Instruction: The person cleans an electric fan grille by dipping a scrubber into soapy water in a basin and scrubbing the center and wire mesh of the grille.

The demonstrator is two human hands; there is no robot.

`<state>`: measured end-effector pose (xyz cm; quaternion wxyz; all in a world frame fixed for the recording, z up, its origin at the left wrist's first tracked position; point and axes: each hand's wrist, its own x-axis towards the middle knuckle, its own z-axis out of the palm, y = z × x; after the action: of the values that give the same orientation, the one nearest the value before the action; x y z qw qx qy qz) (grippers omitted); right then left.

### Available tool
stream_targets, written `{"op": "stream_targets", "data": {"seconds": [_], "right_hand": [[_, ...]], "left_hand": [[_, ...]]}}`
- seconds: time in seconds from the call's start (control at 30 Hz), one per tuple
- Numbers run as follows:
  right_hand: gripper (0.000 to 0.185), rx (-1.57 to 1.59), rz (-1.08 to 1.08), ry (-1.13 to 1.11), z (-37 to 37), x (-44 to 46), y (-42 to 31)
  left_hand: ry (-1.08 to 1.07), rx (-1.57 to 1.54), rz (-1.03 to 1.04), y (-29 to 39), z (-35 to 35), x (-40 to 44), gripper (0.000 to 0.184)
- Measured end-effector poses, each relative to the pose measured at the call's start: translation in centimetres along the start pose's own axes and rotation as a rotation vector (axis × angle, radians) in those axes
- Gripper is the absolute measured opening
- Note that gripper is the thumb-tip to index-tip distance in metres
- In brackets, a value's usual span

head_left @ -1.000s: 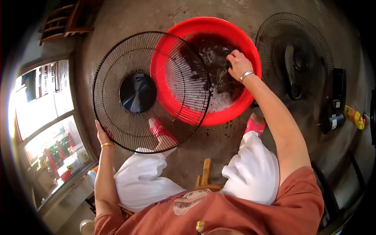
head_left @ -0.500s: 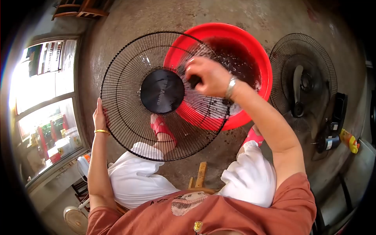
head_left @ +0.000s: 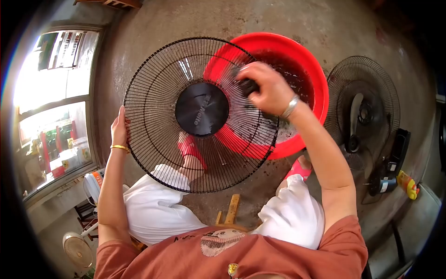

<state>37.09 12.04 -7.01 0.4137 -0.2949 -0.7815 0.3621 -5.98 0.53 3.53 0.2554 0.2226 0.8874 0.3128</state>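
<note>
R hand lifted from tub gripping dk item, L hand gripping grille; stained flr, window.

The left hand is raised at the person's side, fingers pointing up and wrist nearly straight above an upright forearm. The right arm bends at the elbow and angles inward, its hand blurred, fingers curled in a closed grip, knuckles up.

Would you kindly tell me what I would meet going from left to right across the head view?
Bright window, left hand, the held grille's black hub, right hand, second grille on the floor, yellow item.
</note>
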Motion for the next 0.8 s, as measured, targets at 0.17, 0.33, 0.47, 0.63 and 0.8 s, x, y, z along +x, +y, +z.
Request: {"op": "stream_targets", "data": {"seconds": [0.17,0.33,0.47,0.63,0.8], "right_hand": [[0.031,0.008,-0.105,-0.142,4.4,1.6,0.5],[0.032,-0.416,0.132,-0.213,-1.1,4.5,5.3],[0.039,0.012,-0.135,-0.212,0.7,5.3,-1.8],[0.032,-0.030,-0.150,-0.295,3.1,5.5,1.9],[0.036,-0.499,0.271,-0.281,-1.2,2.1,13.7]], "left_hand": [[-0.012,0.026,-0.009,-0.2,0.0,-0.9,0.055],[-0.023,0.035,0.012,-0.2,-0.7,-0.4,0.054],[-0.029,0.030,0.001,0.8,-0.2,-2.1,0.056],[-0.070,0.043,-0.058,0.9,-0.3,-1.5,0.054],[-0.111,0.044,0.031,-0.5,-0.9,0.1,0.054]]}}
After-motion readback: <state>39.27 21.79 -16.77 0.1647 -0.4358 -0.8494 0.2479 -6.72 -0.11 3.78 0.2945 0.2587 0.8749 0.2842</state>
